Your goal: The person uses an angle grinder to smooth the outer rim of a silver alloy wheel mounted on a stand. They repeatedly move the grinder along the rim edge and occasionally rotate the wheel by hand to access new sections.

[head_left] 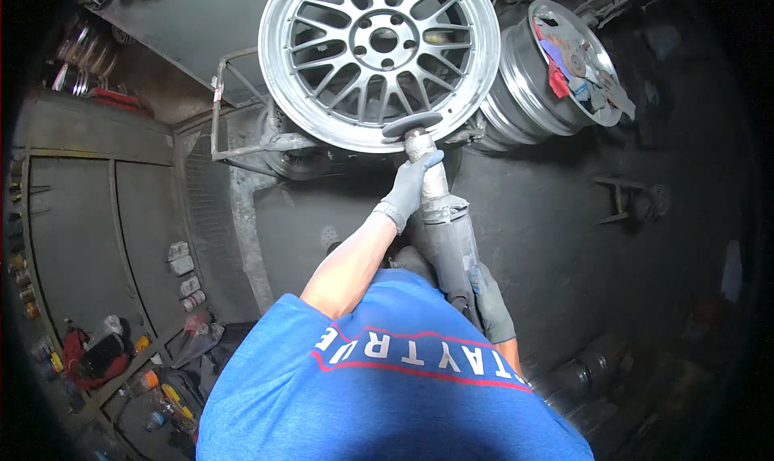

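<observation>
A long grey power sander (448,233), its neck wrapped in pale tape, points away from my body. My gloved left hand (409,188) is closed around that wrapped neck, just behind the disc. Lower on the tool body, my gloved right hand (488,300) grips the rear part; some of its fingers are hidden behind the housing. The round sanding disc (413,124) lies against or right in front of the lower rim of a silver multi-spoke wheel rim (278,86). Whether disc and metal touch, I cannot tell. The wheel rim faces me on a metal stand (242,150).
Right of the wheel, another wide rim (524,82) carries sanding discs and coloured cloth pieces (556,70). A small stool (617,199) stands on the dusty floor at the right. Shelving with bottles and bags (105,356) fills the lower left; more rims (580,372) lie at lower right.
</observation>
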{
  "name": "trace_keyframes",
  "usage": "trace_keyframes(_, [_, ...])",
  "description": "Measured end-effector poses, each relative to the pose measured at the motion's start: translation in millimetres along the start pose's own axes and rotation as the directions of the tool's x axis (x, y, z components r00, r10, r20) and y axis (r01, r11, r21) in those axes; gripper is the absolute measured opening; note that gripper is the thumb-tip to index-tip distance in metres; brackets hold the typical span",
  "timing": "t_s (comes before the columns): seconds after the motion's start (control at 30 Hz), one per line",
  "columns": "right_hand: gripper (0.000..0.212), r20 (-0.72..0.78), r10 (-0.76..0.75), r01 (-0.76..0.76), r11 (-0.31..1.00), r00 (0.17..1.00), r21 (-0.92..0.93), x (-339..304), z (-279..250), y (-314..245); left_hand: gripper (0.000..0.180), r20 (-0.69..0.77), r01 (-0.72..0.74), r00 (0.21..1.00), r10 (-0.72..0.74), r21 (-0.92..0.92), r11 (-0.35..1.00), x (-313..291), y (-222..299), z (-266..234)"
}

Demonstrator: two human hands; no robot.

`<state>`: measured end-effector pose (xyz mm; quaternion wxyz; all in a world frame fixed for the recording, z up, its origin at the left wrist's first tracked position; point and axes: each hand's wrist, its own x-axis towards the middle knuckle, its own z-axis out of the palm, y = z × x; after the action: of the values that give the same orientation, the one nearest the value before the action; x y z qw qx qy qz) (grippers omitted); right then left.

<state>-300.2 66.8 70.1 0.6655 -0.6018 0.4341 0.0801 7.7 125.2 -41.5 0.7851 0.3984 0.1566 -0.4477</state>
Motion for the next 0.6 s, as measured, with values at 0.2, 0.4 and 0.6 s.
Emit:
trace_keyframes(0.2, [0.068, 0.096, 0.041, -0.068, 0.952, 0.995, 0.300, -10, 74, 24, 0.050, -0.073, -0.064, 0.994, 0.085, 0.249, 0.966, -23, 37, -53])
trace_keyframes(0.4, [0.070, 0.165, 0.083, -0.138, 0.922, 0.983, 0.360, 5, 99, 38, 0.063, -0.131, -0.055, 0.987, 0.095, 0.280, 0.958, -44, 68, -64])
trace_keyframes(0.6, [0.067, 0.129, 0.097, -0.129, 0.954, 0.987, 0.270, 2, 48, 20, 0.056, -0.146, -0.013, 0.988, 0.044, 0.204, 0.979, -33, 39, -35])
